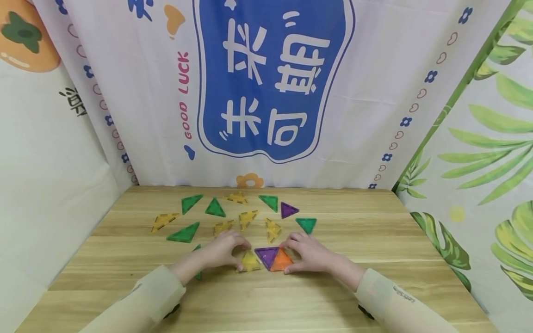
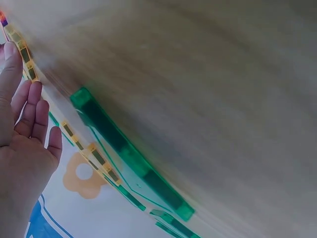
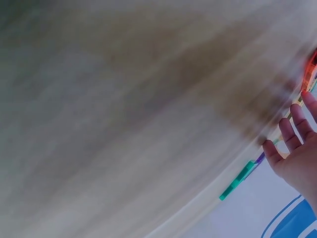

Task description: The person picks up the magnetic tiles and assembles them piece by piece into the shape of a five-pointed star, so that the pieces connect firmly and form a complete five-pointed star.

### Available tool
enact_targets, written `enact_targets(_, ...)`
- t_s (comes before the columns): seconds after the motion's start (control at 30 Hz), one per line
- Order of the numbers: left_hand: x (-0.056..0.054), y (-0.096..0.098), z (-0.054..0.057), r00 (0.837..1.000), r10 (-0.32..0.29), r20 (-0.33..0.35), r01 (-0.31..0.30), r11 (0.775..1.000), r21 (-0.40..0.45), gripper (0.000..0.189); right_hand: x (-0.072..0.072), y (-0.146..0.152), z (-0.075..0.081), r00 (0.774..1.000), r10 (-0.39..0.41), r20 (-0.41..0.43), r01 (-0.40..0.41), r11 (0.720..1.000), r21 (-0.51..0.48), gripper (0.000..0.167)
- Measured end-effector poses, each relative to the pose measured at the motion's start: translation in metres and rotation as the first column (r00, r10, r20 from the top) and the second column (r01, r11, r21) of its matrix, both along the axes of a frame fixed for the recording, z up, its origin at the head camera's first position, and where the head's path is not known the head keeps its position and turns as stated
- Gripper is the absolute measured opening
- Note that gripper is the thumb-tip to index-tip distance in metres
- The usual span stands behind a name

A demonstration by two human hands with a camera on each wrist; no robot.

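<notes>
On the wooden table, my left hand (image 1: 226, 251) holds a yellow triangular magnetic tile (image 1: 251, 262) between thumb and fingers at its left side. My right hand (image 1: 310, 253) grips an orange triangular tile (image 1: 282, 261), thumb at its lower right corner and fingertips by its top. Between these two lies a purple triangular tile (image 1: 266, 255), its edge against the orange one. The yellow tile sits close beside the purple; whether they touch I cannot tell. In the left wrist view, the yellow tile (image 2: 26, 55) shows edge-on by the thumb. The orange tile (image 3: 309, 74) is partly cut off in the right wrist view.
Several loose green tiles (image 1: 184, 233), yellow tiles (image 1: 272, 230) and another purple tile (image 1: 289, 210) lie farther back. One green tile (image 2: 131, 153) stands near the left wrist, partly hidden by the forearm in the head view. Behind the table (image 1: 266, 300) hangs a printed cloth (image 1: 166, 152).
</notes>
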State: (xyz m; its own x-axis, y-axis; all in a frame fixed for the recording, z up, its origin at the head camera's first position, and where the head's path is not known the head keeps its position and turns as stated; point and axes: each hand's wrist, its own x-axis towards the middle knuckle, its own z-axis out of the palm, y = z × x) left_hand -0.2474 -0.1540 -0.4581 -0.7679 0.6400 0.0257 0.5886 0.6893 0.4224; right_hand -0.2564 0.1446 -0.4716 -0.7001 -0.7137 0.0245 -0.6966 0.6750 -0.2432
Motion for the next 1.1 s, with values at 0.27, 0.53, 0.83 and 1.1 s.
enact_targets(0.27, -0.006, 0.006, 0.001, 0.998, -0.057, -0.030, 0.056, 0.998, -0.019, 0.054, -0.003, -0.003, 0.000, 1.000, -0.008, -0.016, 0.008, 1.000, 0.022, 0.069)
enact_targets(0.53, -0.010, 0.004, 0.000, 0.996, -0.087, -0.024, 0.087, 0.996, -0.023, 0.056, -0.007, 0.000, 0.003, 1.000, 0.014, 0.005, -0.014, 1.000, -0.007, 0.070)
enact_targets(0.83, -0.017, 0.001, 0.000, 0.989, -0.149, -0.012, 0.149, 0.987, -0.053, 0.048, -0.035, 0.031, 0.008, 0.998, -0.065, 0.021, 0.068, 0.982, -0.176, 0.059)
enact_targets(1.1, -0.023, -0.001, -0.002, 0.983, -0.180, -0.028, 0.177, 0.981, -0.079, 0.048, -0.066, 0.060, 0.007, 0.977, -0.214, -0.007, 0.210, 0.965, -0.154, 0.051)
